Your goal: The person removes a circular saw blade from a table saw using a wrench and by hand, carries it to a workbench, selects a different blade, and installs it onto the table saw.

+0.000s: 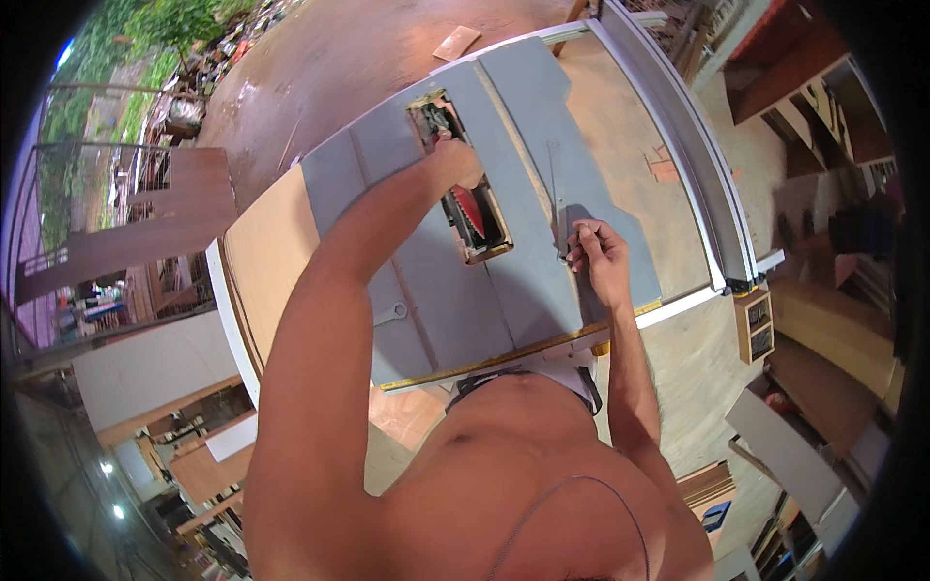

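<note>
A grey saw table (436, 300) is in front of me, with a long rectangular opening in its top. Inside the opening is a red circular saw blade (470, 208) with a toothed edge. My left hand (457, 163) reaches in over the blade's far end, fingers curled down beside the dark machinery (438, 114); what they grip is hidden. My right hand (603, 259) is over the tabletop with its fingertips pinched together, by the near end of a long thin metal tool (557, 189). Whether anything small is between those fingertips I cannot make out. A wrench (392, 313) lies on the table's left part.
A yellow measuring strip (504, 356) runs along the table's near edge. Pale wood board (271, 261) extends on the left; a white rail (678, 145) borders the right side. Shelving (823, 107) and stacked boards (823, 339) stand further right. A wood scrap (455, 43) lies on the floor beyond.
</note>
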`<state>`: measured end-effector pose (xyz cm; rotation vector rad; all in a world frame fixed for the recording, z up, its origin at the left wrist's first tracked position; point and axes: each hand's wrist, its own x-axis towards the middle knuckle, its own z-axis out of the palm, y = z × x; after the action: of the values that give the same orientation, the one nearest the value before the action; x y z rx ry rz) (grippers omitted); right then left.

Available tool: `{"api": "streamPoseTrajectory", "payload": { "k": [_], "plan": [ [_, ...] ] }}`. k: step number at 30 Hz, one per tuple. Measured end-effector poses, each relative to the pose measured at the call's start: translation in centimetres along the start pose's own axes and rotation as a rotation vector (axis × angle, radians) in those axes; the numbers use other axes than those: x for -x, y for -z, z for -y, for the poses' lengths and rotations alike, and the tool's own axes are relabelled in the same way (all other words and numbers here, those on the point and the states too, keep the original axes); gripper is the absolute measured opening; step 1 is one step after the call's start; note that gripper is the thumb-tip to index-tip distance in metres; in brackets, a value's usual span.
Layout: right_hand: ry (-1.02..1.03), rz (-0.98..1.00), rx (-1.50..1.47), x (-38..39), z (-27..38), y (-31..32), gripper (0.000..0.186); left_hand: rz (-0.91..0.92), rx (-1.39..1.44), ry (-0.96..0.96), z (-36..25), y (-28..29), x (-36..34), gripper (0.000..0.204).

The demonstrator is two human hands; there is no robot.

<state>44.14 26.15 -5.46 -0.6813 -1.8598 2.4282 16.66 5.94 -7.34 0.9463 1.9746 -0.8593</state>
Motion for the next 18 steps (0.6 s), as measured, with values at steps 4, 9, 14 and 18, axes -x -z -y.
{"api": "streamPoseTrajectory", "payload": {
  "k": [4, 9, 14, 18],
  "plan": [
    [-0.090, 0.173, -0.220, 0.7, 3.7, -4.3, 0.030, 0.026, 0.026, -0.007, 0.3, 0.3, 1.3, 0.035],
    [-0.025, 0.298, 0.194, -2.6, 0.6, -11.1, 0.022, -0.010, 0.029, 0.011, -0.3, 1.2, 2.8, 0.039],
    [0.298, 0.174, 0.814, -4.1, -1.5, -14.9, 0.037, 0.050, 0.020, -0.021, -0.2, 1.3, 3.0, 0.044],
    [0.160, 0.195, 0.829, -4.5, -3.4, -15.0, 0.046, 0.001, 0.015, -0.054, 0.2, 1.4, 2.9, 0.044]
  ]
}}
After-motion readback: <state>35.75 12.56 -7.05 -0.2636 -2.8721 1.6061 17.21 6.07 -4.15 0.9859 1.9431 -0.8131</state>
